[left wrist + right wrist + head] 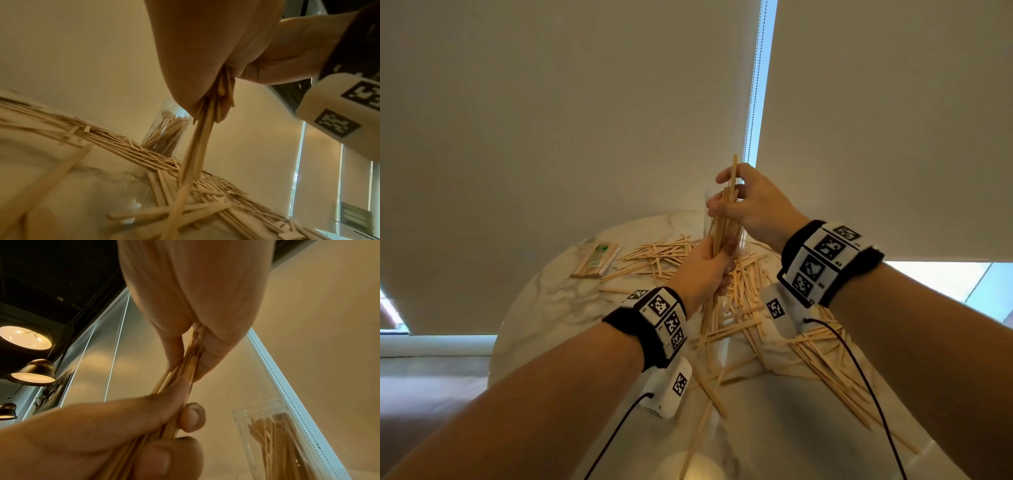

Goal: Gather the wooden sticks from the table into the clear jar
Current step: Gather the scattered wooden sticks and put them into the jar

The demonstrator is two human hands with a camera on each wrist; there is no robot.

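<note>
A bundle of wooden sticks (724, 219) stands nearly upright above the table, held by both hands. My left hand (705, 270) grips its lower part, and the sticks' lower ends hang below the fist (195, 154). My right hand (748, 202) pinches the upper part between thumb and fingers (207, 356). The clear jar (709, 205) stands just behind the bundle, mostly hidden by the hands; it holds several sticks (166, 131) (273, 439). Many loose sticks (743, 301) lie scattered over the round marble table (544, 308).
A wrapped pack of sticks (595, 260) lies at the table's far left. White roller blinds (551, 102) hang behind the table, with a bead chain (755, 82) in the gap. Cables (859, 377) run from the wrist cameras over the near side.
</note>
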